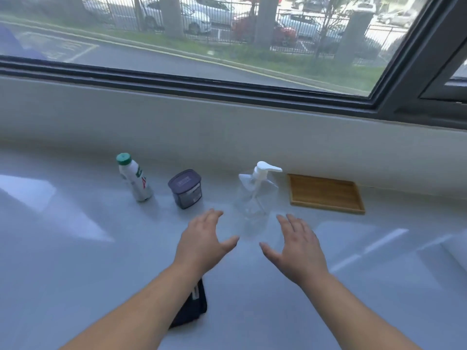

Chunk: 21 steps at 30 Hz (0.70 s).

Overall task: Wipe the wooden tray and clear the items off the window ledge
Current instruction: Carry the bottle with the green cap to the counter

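Observation:
An empty wooden tray (pixel 326 194) lies against the wall at the right of the white window ledge (pixel 75 248). Left of it stands a clear pump bottle (pixel 256 195) with a white pump head. Further left sit a small dark lidded jar (pixel 186 188) and a white bottle with a green cap (pixel 134 178). My left hand (pixel 204 239) and my right hand (pixel 297 246) hover over the ledge just in front of the pump bottle, one on each side, fingers spread, holding nothing. A dark folded cloth (pixel 193 306) lies partly hidden under my left forearm.
A low white wall (pixel 227 127) rises behind the items up to the dark window frame (pixel 202 89). The glossy ledge stretches wide to the left and right of my arms.

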Each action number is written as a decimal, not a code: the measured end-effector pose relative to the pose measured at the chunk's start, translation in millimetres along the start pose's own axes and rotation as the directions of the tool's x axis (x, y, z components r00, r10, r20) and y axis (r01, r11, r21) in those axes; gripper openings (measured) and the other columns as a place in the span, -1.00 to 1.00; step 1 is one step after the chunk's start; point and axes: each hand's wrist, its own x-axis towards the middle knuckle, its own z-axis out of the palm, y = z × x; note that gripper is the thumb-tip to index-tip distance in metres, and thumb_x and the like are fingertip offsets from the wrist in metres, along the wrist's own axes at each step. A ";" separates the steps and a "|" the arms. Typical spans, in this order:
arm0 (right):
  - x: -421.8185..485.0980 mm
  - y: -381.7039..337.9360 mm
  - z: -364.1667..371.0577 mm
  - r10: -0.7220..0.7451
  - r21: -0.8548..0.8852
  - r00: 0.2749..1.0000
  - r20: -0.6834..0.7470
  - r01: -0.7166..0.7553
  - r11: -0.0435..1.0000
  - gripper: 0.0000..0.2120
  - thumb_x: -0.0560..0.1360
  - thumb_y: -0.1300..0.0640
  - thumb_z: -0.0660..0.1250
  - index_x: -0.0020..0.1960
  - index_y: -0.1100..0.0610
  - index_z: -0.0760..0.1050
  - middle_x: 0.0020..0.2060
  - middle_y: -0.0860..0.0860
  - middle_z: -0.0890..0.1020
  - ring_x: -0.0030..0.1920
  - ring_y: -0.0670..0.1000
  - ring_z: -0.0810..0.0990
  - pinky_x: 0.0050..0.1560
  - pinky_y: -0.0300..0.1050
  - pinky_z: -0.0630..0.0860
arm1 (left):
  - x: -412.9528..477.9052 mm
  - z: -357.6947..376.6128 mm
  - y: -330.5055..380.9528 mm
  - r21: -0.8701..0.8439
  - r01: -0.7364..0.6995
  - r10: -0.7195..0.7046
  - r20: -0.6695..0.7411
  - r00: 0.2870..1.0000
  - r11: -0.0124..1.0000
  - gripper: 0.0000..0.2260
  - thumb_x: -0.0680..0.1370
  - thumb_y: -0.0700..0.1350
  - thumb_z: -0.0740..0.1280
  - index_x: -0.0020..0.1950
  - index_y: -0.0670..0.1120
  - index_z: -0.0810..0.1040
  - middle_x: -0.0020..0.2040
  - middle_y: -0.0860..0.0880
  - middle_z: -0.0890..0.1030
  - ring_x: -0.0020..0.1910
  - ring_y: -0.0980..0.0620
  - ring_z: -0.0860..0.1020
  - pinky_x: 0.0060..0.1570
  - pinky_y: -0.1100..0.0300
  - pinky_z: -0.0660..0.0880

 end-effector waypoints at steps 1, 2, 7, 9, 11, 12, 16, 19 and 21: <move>-4.1 -28.0 2.8 -0.040 -0.002 0.999 -0.003 0.040 0.999 -0.09 0.42 -0.53 0.05 0.63 -0.05 0.12 0.62 -0.01 0.22 0.61 0.11 0.10 0.58 0.09 0.14 | -9.7 -21.6 -22.3 0.010 0.027 -0.027 -0.027 0.999 1.000 -0.27 0.50 0.38 0.34 0.59 0.13 0.27 0.62 0.08 0.28 0.56 0.03 0.20 0.51 0.01 0.25; -7.3 -57.4 5.0 -0.081 -0.003 0.997 -0.009 0.081 0.997 -0.09 0.42 -0.53 0.05 0.62 -0.04 0.13 0.61 -0.01 0.24 0.61 0.11 0.12 0.58 0.08 0.15 | -19.7 -44.1 -45.0 0.023 0.053 -0.052 -0.055 0.997 0.998 -0.27 0.50 0.38 0.33 0.60 0.12 0.27 0.62 0.08 0.28 0.56 0.02 0.20 0.51 0.01 0.26; -12.1 -190.2 9.9 -0.242 0.009 0.969 -0.044 0.243 0.970 -0.08 0.43 -0.52 0.04 0.64 -0.04 0.11 0.63 -0.01 0.21 0.62 0.10 0.08 0.59 0.07 0.11 | -61.1 -142.9 -139.2 0.030 0.182 -0.173 -0.195 0.965 0.983 -0.25 0.49 0.38 0.35 0.60 0.09 0.28 0.62 0.06 0.28 0.56 -0.01 0.18 0.49 -0.02 0.28; -10.6 -229.1 12.6 -0.294 0.022 0.955 -0.052 0.295 0.955 -0.08 0.42 -0.52 0.03 0.64 -0.04 0.11 0.63 -0.01 0.21 0.63 0.09 0.08 0.59 0.07 0.10 | -68.6 -172.1 -165.0 0.033 0.231 -0.216 -0.243 0.946 0.972 -0.24 0.48 0.37 0.36 0.60 0.09 0.29 0.62 0.06 0.27 0.57 -0.01 0.18 0.47 -0.03 0.28; -6.3 -260.1 17.3 -0.327 0.035 0.944 -0.054 0.329 0.944 -0.07 0.41 -0.52 0.03 0.64 -0.03 0.13 0.63 -0.01 0.22 0.63 0.09 0.09 0.59 0.08 0.10 | -70.1 -194.2 -185.1 0.024 0.268 -0.252 -0.269 0.930 0.963 -0.23 0.47 0.37 0.37 0.60 0.09 0.29 0.63 0.05 0.27 0.58 -0.02 0.17 0.48 -0.03 0.27; -1.9 -270.8 20.9 -0.332 0.046 0.942 -0.049 0.334 0.941 -0.07 0.40 -0.52 0.03 0.64 -0.04 0.13 0.63 -0.01 0.21 0.63 0.09 0.08 0.59 0.07 0.10 | -68.2 -201.4 -192.0 0.026 0.281 -0.263 -0.273 0.925 0.959 -0.22 0.47 0.37 0.37 0.60 0.08 0.28 0.63 0.04 0.27 0.58 -0.03 0.17 0.48 -0.03 0.26; 24.9 -298.3 37.9 -0.320 0.094 0.947 -0.020 0.321 0.942 -0.08 0.41 -0.51 0.07 0.64 -0.06 0.11 0.63 -0.01 0.21 0.62 0.08 0.09 0.58 0.07 0.13 | -46.0 -215.5 -208.8 0.059 0.304 -0.279 -0.261 0.924 0.951 -0.22 0.46 0.38 0.37 0.59 0.08 0.28 0.60 0.07 0.30 0.56 -0.04 0.22 0.45 -0.06 0.32; 51.5 -310.2 53.2 -0.307 0.149 0.952 0.005 0.303 0.941 -0.09 0.41 -0.49 0.09 0.63 -0.04 0.13 0.61 0.00 0.24 0.60 0.08 0.14 0.56 0.08 0.18 | -17.6 -215.4 -213.7 0.085 0.333 -0.304 -0.245 0.921 0.939 -0.21 0.46 0.39 0.37 0.60 0.08 0.27 0.60 0.08 0.30 0.56 -0.04 0.22 0.45 -0.07 0.34; 70.9 -315.0 64.4 -0.293 0.194 0.956 0.025 0.283 0.939 -0.10 0.41 -0.48 0.10 0.62 -0.02 0.15 0.58 -0.02 0.28 0.56 0.08 0.19 0.53 0.05 0.22 | 6.9 -211.0 -214.7 0.093 0.346 -0.320 -0.220 0.922 0.934 -0.21 0.47 0.38 0.37 0.61 0.08 0.26 0.61 0.09 0.29 0.56 -0.03 0.22 0.44 -0.08 0.35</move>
